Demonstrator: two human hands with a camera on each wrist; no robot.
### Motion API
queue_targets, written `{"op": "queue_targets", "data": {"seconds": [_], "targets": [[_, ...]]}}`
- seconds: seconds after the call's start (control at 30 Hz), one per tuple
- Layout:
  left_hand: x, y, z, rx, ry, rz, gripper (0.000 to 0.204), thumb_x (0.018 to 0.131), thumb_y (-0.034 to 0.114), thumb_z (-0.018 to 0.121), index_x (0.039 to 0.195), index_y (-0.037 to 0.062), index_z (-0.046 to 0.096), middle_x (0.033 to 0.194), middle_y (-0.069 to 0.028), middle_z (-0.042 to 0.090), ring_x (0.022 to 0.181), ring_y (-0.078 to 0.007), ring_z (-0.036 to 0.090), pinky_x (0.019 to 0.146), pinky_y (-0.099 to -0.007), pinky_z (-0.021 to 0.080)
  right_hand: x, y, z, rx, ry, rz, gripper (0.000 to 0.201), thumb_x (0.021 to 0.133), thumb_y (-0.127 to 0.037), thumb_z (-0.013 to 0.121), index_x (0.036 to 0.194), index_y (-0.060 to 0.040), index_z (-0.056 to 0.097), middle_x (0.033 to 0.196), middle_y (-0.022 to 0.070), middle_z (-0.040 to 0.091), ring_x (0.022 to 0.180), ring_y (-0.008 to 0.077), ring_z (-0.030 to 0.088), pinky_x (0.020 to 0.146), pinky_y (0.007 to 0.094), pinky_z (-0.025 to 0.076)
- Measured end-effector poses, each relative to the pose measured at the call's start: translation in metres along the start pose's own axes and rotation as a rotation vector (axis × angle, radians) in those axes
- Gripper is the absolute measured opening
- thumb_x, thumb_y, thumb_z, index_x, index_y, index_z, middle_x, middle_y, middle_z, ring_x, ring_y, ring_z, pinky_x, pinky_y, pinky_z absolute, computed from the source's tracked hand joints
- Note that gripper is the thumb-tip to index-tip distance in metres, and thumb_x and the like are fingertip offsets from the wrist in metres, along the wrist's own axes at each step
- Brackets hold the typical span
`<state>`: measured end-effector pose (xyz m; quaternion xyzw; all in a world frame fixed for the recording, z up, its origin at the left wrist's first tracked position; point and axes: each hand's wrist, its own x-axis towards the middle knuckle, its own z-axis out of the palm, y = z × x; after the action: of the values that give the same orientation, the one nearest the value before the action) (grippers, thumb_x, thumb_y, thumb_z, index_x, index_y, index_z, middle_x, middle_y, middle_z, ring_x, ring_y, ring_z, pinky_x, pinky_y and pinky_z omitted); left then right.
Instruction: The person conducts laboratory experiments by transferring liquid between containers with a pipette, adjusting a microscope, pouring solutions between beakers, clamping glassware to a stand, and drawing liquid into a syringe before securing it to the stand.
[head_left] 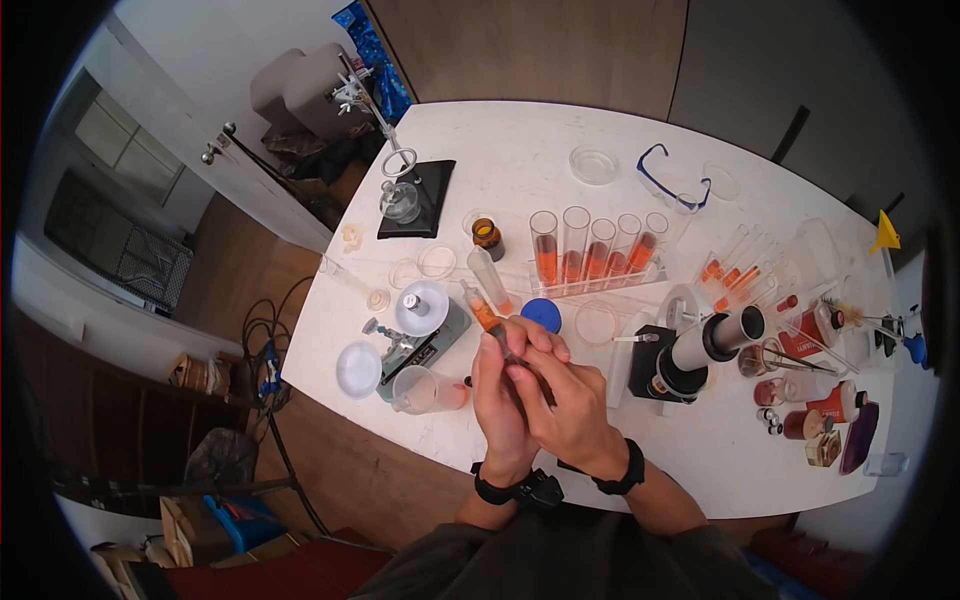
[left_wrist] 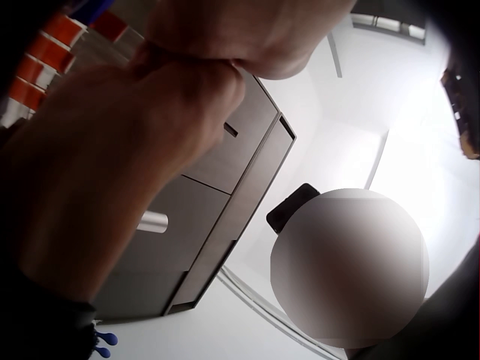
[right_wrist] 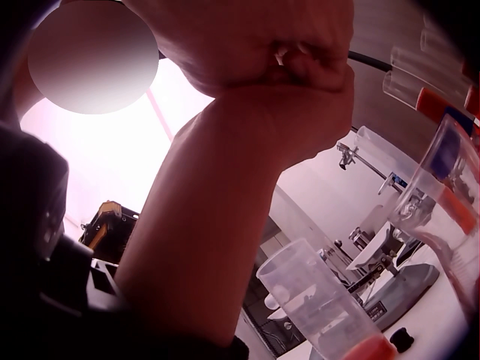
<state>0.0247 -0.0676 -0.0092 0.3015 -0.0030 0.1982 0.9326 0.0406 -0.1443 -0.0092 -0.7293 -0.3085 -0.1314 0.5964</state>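
Note:
My left hand (head_left: 500, 405) and right hand (head_left: 570, 400) are clasped together over the front of the table. Between them they grip a slim clear tube with orange liquid (head_left: 484, 312), whose narrow tip points up and away from me. A dark part of it runs down between the palms, mostly hidden by the fingers. Just beyond the tip leans a clear plastic tube (head_left: 487, 272) with orange liquid at its bottom. A blue round lid (head_left: 541, 316) lies beside the fingers. In both wrist views the hands press together, and the held tube is hidden.
Left of the hands are a balance (head_left: 430, 345) and a plastic beaker (head_left: 425, 390). A rack (head_left: 600, 285) of test tubes with orange-red liquid stands behind. A microscope (head_left: 690, 355) is close on the right. A ring stand (head_left: 415, 200), brown bottle (head_left: 488, 237) and goggles (head_left: 665, 185) sit farther back.

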Motion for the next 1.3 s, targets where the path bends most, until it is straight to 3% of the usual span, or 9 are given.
{"op": "queue_targets", "data": {"seconds": [0.43, 0.63, 1.23, 1.3], "targets": [[-0.001, 0.0, 0.001, -0.036, 0.002, -0.002, 0.038, 0.111, 0.037, 0.031, 0.092, 0.0066, 0.043, 0.096, -0.0122, 0.054, 0.092, -0.0264, 0.057, 0.087, -0.0367, 0.047, 0.003, -0.003, -0.001, 0.048, -0.011, 0.054, 0.02, 0.093, -0.007, 0.067, 0.109, 0.0042, 0.067, 0.076, 0.0214, 0.069, 0.067, 0.0356, 0.071, 0.058, 0.0403, 0.056], [-0.003, 0.0, -0.003, 0.141, -0.013, 0.047, 0.039, 0.112, 0.037, 0.029, 0.093, 0.0064, 0.044, 0.102, -0.0134, 0.057, 0.094, -0.026, 0.059, 0.089, -0.0361, 0.048, -0.003, 0.001, 0.006, 0.055, 0.004, 0.067, 0.021, 0.093, -0.008, 0.067, 0.112, 0.0022, 0.066, 0.07, 0.0187, 0.068, 0.061, 0.0339, 0.07, 0.054, 0.0392, 0.054], [0.01, 0.0, -0.003, 0.034, -0.012, 0.055, 0.034, 0.111, 0.035, 0.036, 0.096, 0.0063, 0.046, 0.098, -0.0092, 0.051, 0.099, -0.0259, 0.055, 0.093, -0.0365, 0.045, 0.0, 0.0, 0.003, 0.009, 0.038, 0.026, 0.021, 0.094, -0.004, 0.064, 0.114, 0.0034, 0.065, 0.088, 0.0212, 0.071, 0.069, 0.0369, 0.07, 0.06, 0.0402, 0.055], [0.013, 0.004, -0.005, -0.016, 0.022, 0.113, 0.033, 0.11, 0.035, 0.038, 0.095, 0.0065, 0.045, 0.093, -0.0096, 0.051, 0.095, -0.0252, 0.056, 0.091, -0.0362, 0.045, -0.002, -0.006, 0.001, 0.106, -0.056, 0.237, 0.017, 0.095, -0.007, 0.064, 0.109, 0.0023, 0.064, 0.087, 0.0205, 0.07, 0.068, 0.0371, 0.069, 0.059, 0.0414, 0.055]]}}
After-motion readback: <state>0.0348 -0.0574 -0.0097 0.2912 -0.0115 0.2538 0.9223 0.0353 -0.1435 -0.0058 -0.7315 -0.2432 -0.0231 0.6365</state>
